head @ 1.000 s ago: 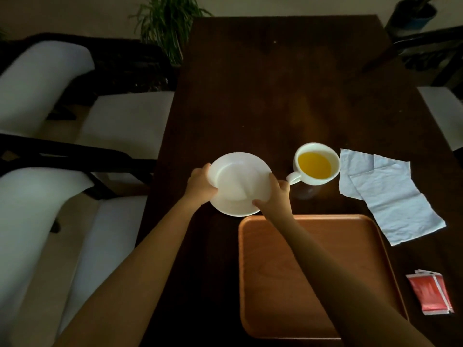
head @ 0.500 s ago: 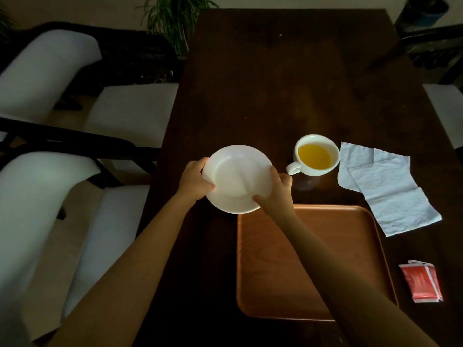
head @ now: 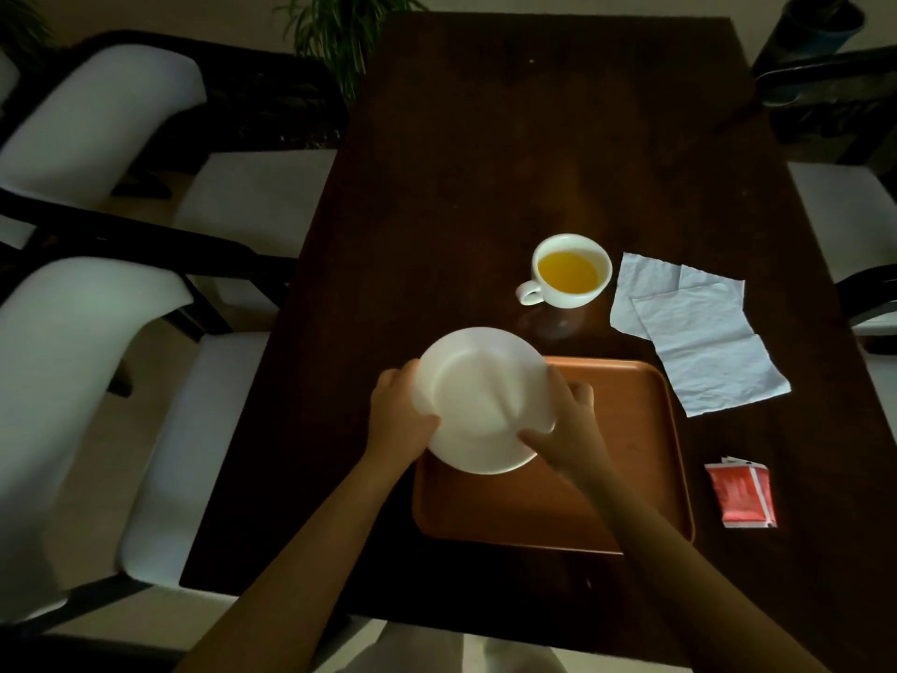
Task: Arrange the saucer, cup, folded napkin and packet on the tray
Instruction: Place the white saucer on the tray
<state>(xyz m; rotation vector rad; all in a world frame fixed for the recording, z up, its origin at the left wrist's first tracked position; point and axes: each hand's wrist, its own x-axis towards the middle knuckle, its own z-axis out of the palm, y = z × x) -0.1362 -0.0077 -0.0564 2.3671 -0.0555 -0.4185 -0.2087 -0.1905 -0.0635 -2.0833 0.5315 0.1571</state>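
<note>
Both the left hand [head: 395, 420] and right hand [head: 565, 429] grip the white saucer [head: 480, 400] between them, tilted above the wooden tray [head: 631, 478] corner, so a loosened pinch could drop it against the rim.

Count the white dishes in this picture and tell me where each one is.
2. The saucer is held in both hands over the tray's near-left corner. The cup of yellow drink stands on the table beyond the tray. No others show.
</note>
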